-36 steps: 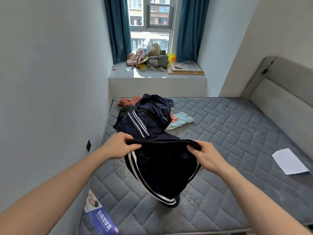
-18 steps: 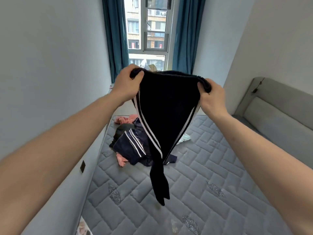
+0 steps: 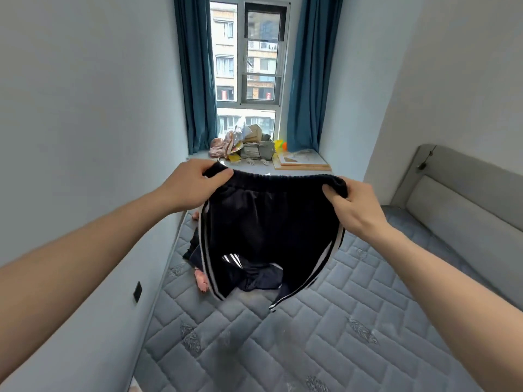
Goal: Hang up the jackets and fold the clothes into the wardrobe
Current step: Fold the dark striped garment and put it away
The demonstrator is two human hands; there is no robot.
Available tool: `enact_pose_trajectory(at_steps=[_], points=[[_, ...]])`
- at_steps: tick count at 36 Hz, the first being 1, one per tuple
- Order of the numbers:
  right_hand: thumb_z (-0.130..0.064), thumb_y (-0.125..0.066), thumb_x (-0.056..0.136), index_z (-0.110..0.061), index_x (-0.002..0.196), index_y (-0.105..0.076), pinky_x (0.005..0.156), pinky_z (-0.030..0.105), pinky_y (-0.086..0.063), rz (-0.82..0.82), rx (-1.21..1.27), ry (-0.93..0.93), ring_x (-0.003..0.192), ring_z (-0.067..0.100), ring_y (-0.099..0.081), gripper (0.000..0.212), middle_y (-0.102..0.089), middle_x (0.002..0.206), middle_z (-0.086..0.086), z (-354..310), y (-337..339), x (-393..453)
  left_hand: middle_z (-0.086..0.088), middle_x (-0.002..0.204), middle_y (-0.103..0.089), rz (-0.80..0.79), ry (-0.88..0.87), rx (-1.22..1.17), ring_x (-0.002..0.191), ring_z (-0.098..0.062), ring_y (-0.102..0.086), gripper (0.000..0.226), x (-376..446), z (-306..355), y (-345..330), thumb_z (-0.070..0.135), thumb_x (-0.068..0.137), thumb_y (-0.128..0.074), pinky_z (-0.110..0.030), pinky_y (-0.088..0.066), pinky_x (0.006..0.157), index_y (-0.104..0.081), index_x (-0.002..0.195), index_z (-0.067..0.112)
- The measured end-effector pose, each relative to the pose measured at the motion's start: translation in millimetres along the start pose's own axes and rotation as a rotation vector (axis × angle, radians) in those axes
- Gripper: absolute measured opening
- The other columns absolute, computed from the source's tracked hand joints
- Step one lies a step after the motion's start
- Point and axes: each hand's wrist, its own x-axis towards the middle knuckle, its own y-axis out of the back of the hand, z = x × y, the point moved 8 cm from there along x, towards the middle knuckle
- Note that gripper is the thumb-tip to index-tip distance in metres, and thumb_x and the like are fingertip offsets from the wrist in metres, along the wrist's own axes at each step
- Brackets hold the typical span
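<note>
A pair of dark navy trousers (image 3: 268,222) with white side stripes hangs in the air over the bed, its elastic waistband stretched flat. My left hand (image 3: 195,185) pinches the waistband's left end and my right hand (image 3: 351,205) grips its right end. The legs billow toward the mattress. Behind and below the trousers lies a pile of other clothes (image 3: 254,275), dark blue with white stripes and a bit of pink, mostly hidden by the held garment.
The grey quilted mattress (image 3: 283,335) fills the floor of the view, with a wall tight on its left and a padded headboard (image 3: 458,205) on the right. A cluttered window sill (image 3: 254,154) with boxes and bags lies beyond, between blue curtains.
Both hands have come down from head height and moved apart, stretching the waistband wide. The trousers' legs have swung up and forward instead of hanging straight.
</note>
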Motion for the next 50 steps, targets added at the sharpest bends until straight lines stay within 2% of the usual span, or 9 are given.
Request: enact_pose_trajectory(at_steps=[4, 9, 16, 21, 26, 30, 38, 42, 50], points=[[-0.03, -0.055, 0.101, -0.032, 0.061, -0.045, 0.055, 0.029, -0.03, -0.092, 0.018, -0.029, 0.049, 0.001, -0.043, 0.041, -0.049, 0.048, -0.023, 1, -8, -10, -0.017, 0.081, -0.067, -0.108, 0.104, 0.044, 0.066, -0.017, -0.053, 0.05, -9, -11, -8, 0.051, 0.098, -0.056, -0.031, -0.038, 0.065, -0.07, 0.087, 0.004], [-0.031, -0.056, 0.101, -0.021, 0.064, -0.043, 0.06, 0.033, -0.027, -0.198, 0.078, -0.074, 0.051, 0.006, -0.033, 0.041, -0.037, 0.05, -0.015, 13, -20, -6, 0.006, 0.061, -0.054, -0.167, 0.147, 0.082, 0.063, -0.014, -0.051, 0.044, -4, -17, -17, 0.047, 0.1, -0.055, -0.03, -0.036, 0.061, -0.058, 0.063, 0.023], [-0.045, -0.053, 0.101, -0.019, 0.063, -0.038, 0.056, 0.033, -0.026, -0.372, -0.132, -0.19, 0.052, 0.016, -0.039, 0.048, -0.041, 0.056, -0.004, 40, -45, 2, 0.001, 0.06, -0.053, -0.264, 0.222, 0.18, 0.06, -0.017, -0.052, 0.05, 13, -42, -45, 0.05, 0.101, -0.05, -0.03, -0.036, 0.061, -0.048, 0.063, 0.019], [-0.042, -0.05, 0.104, -0.023, 0.076, -0.052, 0.05, 0.025, -0.048, -0.419, -0.158, -0.297, 0.045, 0.015, -0.062, 0.034, -0.061, 0.058, 0.003, 47, -53, 23, -0.005, 0.084, -0.077, -0.326, 0.313, 0.172, 0.073, -0.017, -0.075, 0.043, 38, -54, -58, 0.054, 0.1, -0.051, -0.037, -0.057, 0.086, -0.069, 0.092, 0.015], [-0.03, -0.056, 0.102, -0.019, 0.093, -0.064, 0.082, 0.042, -0.06, -0.174, 0.037, -0.315, 0.08, 0.031, -0.071, 0.016, -0.066, 0.082, 0.008, 40, -33, 84, -0.007, 0.088, -0.069, -0.104, 0.241, 0.105, 0.086, -0.025, -0.066, 0.035, 85, -23, -30, 0.045, 0.101, -0.054, -0.034, -0.049, 0.077, -0.069, 0.097, 0.014], [-0.02, -0.054, 0.102, -0.022, 0.114, -0.069, 0.079, 0.022, -0.039, 0.075, 0.047, -0.096, 0.092, 0.018, -0.057, 0.019, -0.065, 0.1, 0.0, -5, 13, 127, 0.0, 0.08, -0.064, 0.161, 0.117, -0.018, 0.079, -0.018, -0.058, 0.03, 114, 18, 18, 0.04, 0.1, -0.058, -0.027, -0.043, 0.066, -0.069, 0.087, 0.016], [-0.012, -0.056, 0.096, -0.019, 0.118, -0.068, 0.087, 0.001, -0.036, 0.336, 0.095, 0.308, 0.098, -0.005, -0.052, 0.026, -0.062, 0.112, -0.01, -80, 94, 139, 0.008, 0.096, -0.07, 0.517, -0.229, -0.023, 0.089, -0.009, -0.061, 0.022, 109, 104, 100, 0.036, 0.097, -0.063, -0.014, -0.048, 0.078, -0.074, 0.105, 0.019], [-0.017, -0.057, 0.097, -0.021, 0.119, -0.068, 0.086, 0.001, -0.037, 0.305, 0.145, 0.319, 0.096, -0.017, -0.054, 0.024, -0.063, 0.113, -0.008, -72, 99, 117, 0.008, 0.087, -0.07, 0.456, -0.253, -0.01, 0.08, -0.004, -0.062, 0.023, 87, 109, 97, 0.04, 0.095, -0.064, -0.016, -0.049, 0.072, -0.074, 0.098, 0.019], [-0.014, -0.062, 0.096, -0.023, 0.114, -0.072, 0.09, 0.02, -0.048, -0.045, 0.087, 0.147, 0.096, 0.006, -0.065, 0.022, -0.072, 0.103, -0.008, 24, 29, 10, 0.009, 0.081, -0.07, 0.061, -0.045, 0.046, 0.078, -0.006, -0.062, 0.02, 4, 40, -10, 0.043, 0.096, -0.064, -0.019, -0.044, 0.068, -0.072, 0.086, 0.027]])
